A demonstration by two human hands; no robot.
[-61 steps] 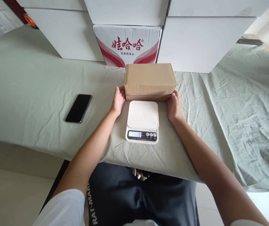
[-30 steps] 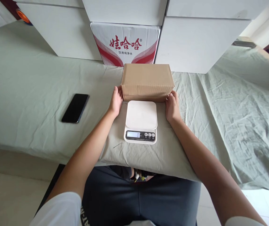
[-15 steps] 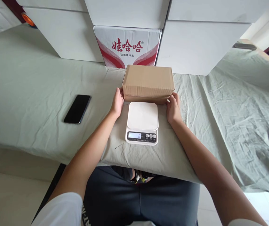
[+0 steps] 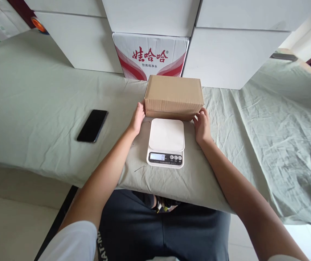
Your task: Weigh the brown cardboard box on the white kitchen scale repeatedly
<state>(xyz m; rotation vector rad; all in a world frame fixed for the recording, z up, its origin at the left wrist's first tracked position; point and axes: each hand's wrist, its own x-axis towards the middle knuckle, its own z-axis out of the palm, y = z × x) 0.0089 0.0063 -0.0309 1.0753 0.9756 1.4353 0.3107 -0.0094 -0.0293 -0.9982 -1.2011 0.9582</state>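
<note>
A closed brown cardboard box (image 4: 175, 90) sits just behind a white kitchen scale (image 4: 167, 135). My left hand (image 4: 138, 116) grips the box's left side near its lower front corner, the far fingers hidden behind it. At the opposite lower corner, my right hand (image 4: 202, 124) holds the box with bent fingers. Whether the box's underside rests fully on the cloth I cannot tell. Nothing lies on the scale's square plate, and its lit display (image 4: 157, 157) reads 0.
A black smartphone (image 4: 92, 125) lies to the left on the green tablecloth (image 4: 43, 108). White cartons (image 4: 220, 58) are stacked at the back around a red-and-white water carton (image 4: 150, 54). An orange tape roll (image 4: 38, 24) stands at the far left, a dark flat object (image 4: 283, 56) at the right.
The whole view has shifted slightly to the right and down. Both hands keep their hold on the cardboard box, with hardly any movement against the scale.
</note>
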